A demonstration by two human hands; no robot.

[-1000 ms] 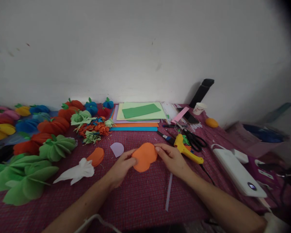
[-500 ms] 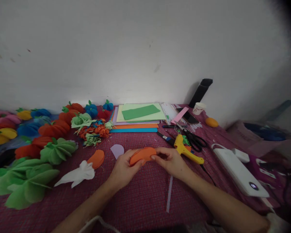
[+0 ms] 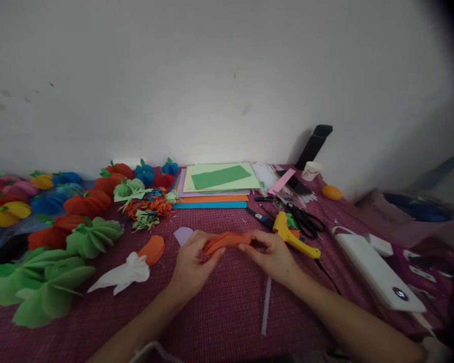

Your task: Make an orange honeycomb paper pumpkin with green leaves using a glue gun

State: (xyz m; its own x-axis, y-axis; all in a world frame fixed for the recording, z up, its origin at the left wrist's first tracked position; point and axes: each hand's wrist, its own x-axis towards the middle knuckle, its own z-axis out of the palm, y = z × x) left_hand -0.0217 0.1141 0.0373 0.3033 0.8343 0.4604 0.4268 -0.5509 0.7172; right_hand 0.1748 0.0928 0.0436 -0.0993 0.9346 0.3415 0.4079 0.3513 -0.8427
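I've tipped the orange, round-lobed paper piece (image 3: 227,242) edge-on, left hand (image 3: 192,261) and right hand (image 3: 275,256) pinching its 2 ends above the maroon checked cloth (image 3: 215,317), likely making its layers easier to work.

Bare hands (image 3: 276,258), bare forearms (image 3: 335,307), pale right sleeve (image 3: 436,349)

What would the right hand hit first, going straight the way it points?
The right hand would first meet the orange paper it holds; past that, probably the left hand, though depth is unclear.
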